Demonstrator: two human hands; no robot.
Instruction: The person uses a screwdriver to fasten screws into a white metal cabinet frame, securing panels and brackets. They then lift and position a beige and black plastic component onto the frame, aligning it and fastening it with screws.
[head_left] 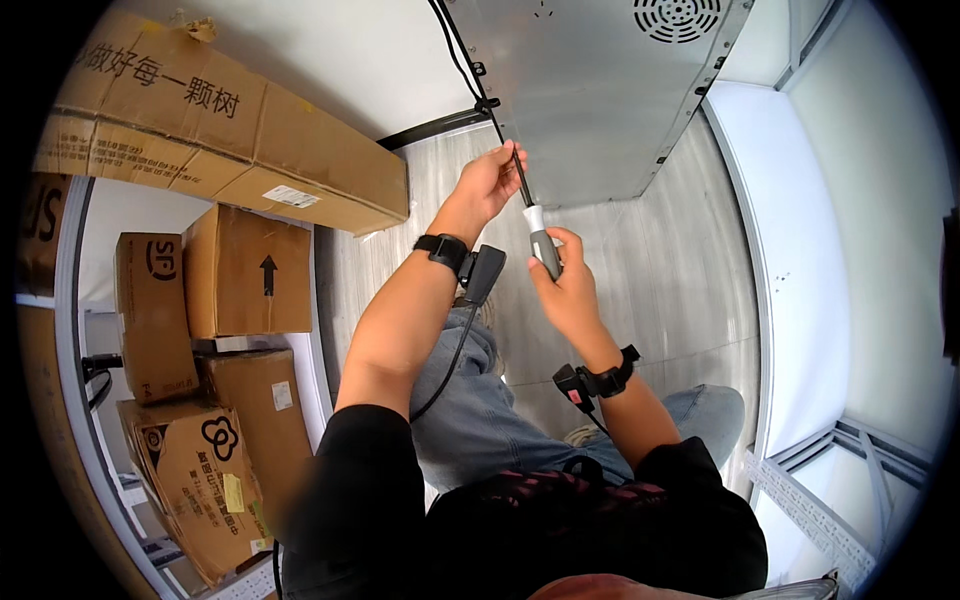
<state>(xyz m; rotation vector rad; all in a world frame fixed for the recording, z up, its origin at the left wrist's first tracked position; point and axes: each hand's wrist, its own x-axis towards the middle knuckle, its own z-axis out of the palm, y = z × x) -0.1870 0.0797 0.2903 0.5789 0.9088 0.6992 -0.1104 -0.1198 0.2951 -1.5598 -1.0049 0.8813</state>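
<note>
A screwdriver (544, 250) with a grey and white handle is held by my right hand (571, 292), its fingers wrapped round the grip. The dark shaft points up and slightly left, toward the side edge of a large grey metal cabinet (590, 120). My left hand (487, 183) is closed round the far part of the shaft, thumb and fingertips pinched together close to the cabinet's edge. Those fingers hide the screwdriver's tip, and no screw can be made out there. Each wrist wears a black strap with a small device.
Black cables (455, 50) run down the cabinet's left edge. A long cardboard box (330, 165) lies at the upper left. Below it, a shelf holds several brown cartons (250, 275). At the right, a white panel (790, 240) and a perforated metal rail (815, 520) border the wood-patterned floor (670, 270).
</note>
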